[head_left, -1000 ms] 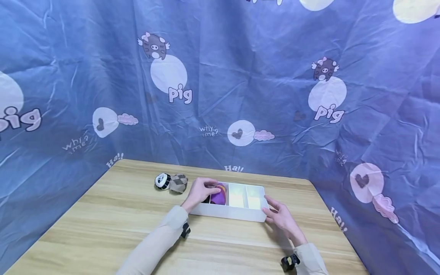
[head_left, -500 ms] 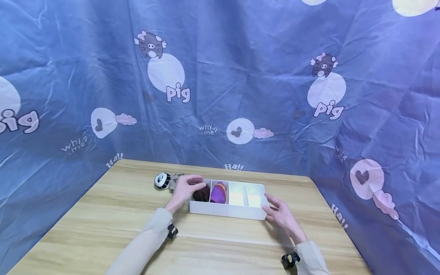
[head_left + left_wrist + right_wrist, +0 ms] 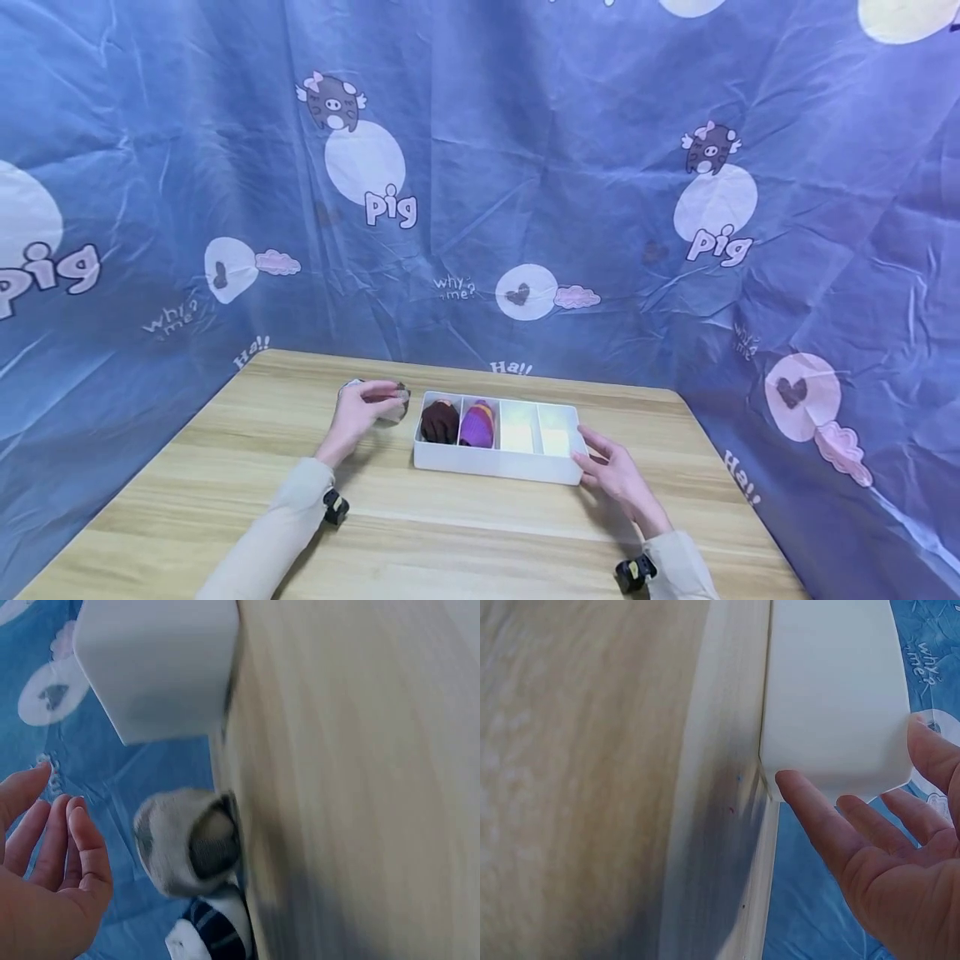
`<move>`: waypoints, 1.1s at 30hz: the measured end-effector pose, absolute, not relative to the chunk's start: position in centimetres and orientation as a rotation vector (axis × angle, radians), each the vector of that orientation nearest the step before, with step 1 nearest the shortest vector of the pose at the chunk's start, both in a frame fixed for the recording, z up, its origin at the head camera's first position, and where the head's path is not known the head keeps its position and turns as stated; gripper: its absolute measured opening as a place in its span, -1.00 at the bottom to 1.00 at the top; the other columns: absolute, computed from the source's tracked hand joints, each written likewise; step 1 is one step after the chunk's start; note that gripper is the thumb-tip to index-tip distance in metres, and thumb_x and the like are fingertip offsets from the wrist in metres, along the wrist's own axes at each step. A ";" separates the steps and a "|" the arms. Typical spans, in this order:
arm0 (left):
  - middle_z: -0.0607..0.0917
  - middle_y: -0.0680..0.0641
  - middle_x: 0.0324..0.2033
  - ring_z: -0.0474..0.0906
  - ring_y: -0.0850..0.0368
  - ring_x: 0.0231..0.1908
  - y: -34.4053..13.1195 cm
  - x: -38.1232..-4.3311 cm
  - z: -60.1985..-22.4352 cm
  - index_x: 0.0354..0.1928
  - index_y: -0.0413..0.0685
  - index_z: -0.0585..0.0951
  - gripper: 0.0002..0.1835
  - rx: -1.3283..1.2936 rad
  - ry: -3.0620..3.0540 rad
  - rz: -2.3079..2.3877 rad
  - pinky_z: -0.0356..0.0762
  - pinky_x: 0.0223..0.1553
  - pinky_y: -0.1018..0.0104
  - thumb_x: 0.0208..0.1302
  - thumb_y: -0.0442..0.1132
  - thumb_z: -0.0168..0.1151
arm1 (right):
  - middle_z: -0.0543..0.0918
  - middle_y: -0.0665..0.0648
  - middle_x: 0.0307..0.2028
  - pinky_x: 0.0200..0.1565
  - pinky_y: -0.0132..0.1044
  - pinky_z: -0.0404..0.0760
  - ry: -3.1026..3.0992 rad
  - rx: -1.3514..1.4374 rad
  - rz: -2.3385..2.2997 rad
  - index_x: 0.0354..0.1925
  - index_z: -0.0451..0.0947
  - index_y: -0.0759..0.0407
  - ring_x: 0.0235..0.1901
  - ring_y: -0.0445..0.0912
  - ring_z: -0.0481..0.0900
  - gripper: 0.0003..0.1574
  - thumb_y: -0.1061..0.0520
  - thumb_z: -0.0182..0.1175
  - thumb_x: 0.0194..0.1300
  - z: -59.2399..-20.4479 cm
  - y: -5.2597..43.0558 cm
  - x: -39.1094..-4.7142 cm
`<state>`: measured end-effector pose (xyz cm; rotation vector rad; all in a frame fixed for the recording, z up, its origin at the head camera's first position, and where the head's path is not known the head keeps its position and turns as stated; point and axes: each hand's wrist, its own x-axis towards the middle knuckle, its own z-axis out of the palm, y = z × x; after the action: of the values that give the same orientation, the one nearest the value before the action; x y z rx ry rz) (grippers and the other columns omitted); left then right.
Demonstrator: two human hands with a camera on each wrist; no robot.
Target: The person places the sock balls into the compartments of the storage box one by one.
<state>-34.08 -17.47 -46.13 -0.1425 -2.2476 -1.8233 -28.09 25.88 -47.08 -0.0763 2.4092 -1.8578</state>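
Observation:
The white divided box [image 3: 495, 462] stands on the table, with a dark brown rolled sock [image 3: 440, 422] in its leftmost compartment and a purple rolled sock [image 3: 477, 425] with a yellow-orange band beside it. My left hand [image 3: 356, 417] is at a grey patterned rolled sock [image 3: 399, 404], fingers loosely bent. In the left wrist view a gap shows between the fingers and that sock [image 3: 180, 841]; a black-and-white sock [image 3: 214, 930] lies against it, mostly covered by the hand in the head view. My right hand [image 3: 615, 475] touches the box's right end with nearly straight fingers [image 3: 817, 817].
Two compartments at the right of the box hold no socks. The wooden table [image 3: 480, 533] extends in front of the box. Behind and at both sides hangs a blue printed curtain [image 3: 465, 183], close to the table's far edge.
My left hand has moved left from above the purple sock, past the brown sock, to the grey patterned sock. The box's left compartments have come into view. My right hand stays at the box's end.

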 end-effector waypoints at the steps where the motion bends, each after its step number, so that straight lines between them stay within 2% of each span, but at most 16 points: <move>1: 0.74 -0.29 -0.12 0.69 0.25 -0.24 -17.8 -34.1 -46.1 0.00 -0.32 0.66 -0.60 -0.137 -2.251 -1.810 0.59 -0.19 0.55 0.07 -0.38 0.46 | 0.09 0.40 0.47 -0.01 -0.19 0.68 2.407 -0.078 -1.858 0.48 0.11 0.26 0.22 0.20 0.47 -0.20 0.21 0.17 0.39 -47.1 25.8 -28.1; 7: 0.73 -0.31 -0.09 0.68 0.28 -0.25 -19.7 -34.8 -46.0 0.05 -0.34 0.63 -0.58 -0.082 -2.248 -1.824 0.60 -0.19 0.54 0.09 -0.41 0.42 | 0.09 0.40 0.47 -0.01 -0.18 0.68 2.400 -0.081 -1.862 0.48 0.10 0.27 0.22 0.20 0.47 -0.20 0.21 0.17 0.39 -47.1 25.7 -28.3; 11: 0.71 -0.32 -0.05 0.70 0.12 -0.17 -21.0 -35.4 -46.1 0.07 -0.33 0.61 -0.58 -0.032 -2.272 -1.792 0.59 -0.19 0.57 0.14 -0.40 0.39 | 0.09 0.41 0.47 -0.01 -0.18 0.67 2.395 -0.073 -1.867 0.47 0.10 0.27 0.22 0.21 0.47 -0.21 0.22 0.16 0.39 -47.1 25.5 -28.3; 15: 0.70 -0.35 -0.05 0.70 0.24 -0.21 -21.9 -36.2 -46.4 0.06 -0.38 0.60 -0.58 -0.035 -2.269 -1.758 0.56 -0.19 0.61 0.15 -0.38 0.40 | 0.09 0.41 0.47 -0.01 -0.19 0.67 2.400 -0.062 -1.873 0.47 0.10 0.27 0.22 0.22 0.47 -0.21 0.23 0.16 0.39 -47.1 25.4 -28.4; 18: 0.71 -0.33 -0.05 0.62 0.44 -0.31 -22.5 -36.7 -46.7 0.07 -0.37 0.61 -0.58 -0.003 -2.273 -1.751 0.56 -0.21 0.63 0.14 -0.38 0.40 | 0.10 0.41 0.47 -0.01 -0.20 0.67 2.399 -0.062 -1.877 0.47 0.10 0.28 0.21 0.19 0.48 -0.21 0.24 0.15 0.39 -47.2 25.4 -28.5; 21: 0.71 -0.32 -0.05 0.58 0.46 -0.33 -23.1 -36.8 -46.8 0.06 -0.34 0.62 -0.59 0.061 -2.282 -1.722 0.54 -0.25 0.64 0.14 -0.37 0.40 | 0.09 0.41 0.47 -0.01 -0.20 0.67 2.396 -0.061 -1.881 0.47 0.10 0.29 0.19 0.17 0.49 -0.21 0.25 0.16 0.39 -47.3 25.3 -28.4; 27: 0.68 -0.31 0.00 0.52 0.40 -0.30 -24.2 -37.0 -46.9 0.08 -0.27 0.62 -0.56 0.178 -2.317 -1.688 0.48 -0.26 0.65 0.13 -0.33 0.41 | 0.11 0.41 0.47 -0.01 -0.20 0.67 2.405 -0.047 -1.885 0.47 0.12 0.27 0.21 0.19 0.48 -0.21 0.24 0.17 0.38 -47.4 25.2 -28.2; 33: 0.64 -0.32 0.05 0.50 0.23 -0.20 -24.8 -37.2 -47.2 0.14 -0.25 0.59 -0.51 0.217 -2.319 -1.706 0.45 -0.23 0.57 0.13 -0.35 0.40 | 0.11 0.41 0.46 -0.01 -0.20 0.68 2.409 -0.043 -1.885 0.47 0.12 0.26 0.21 0.19 0.48 -0.21 0.23 0.18 0.38 -47.4 25.1 -28.1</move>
<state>-37.17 -24.83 -47.16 0.2172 -2.3190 -1.7063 -28.05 25.14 -47.43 -0.0431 2.4093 -1.8852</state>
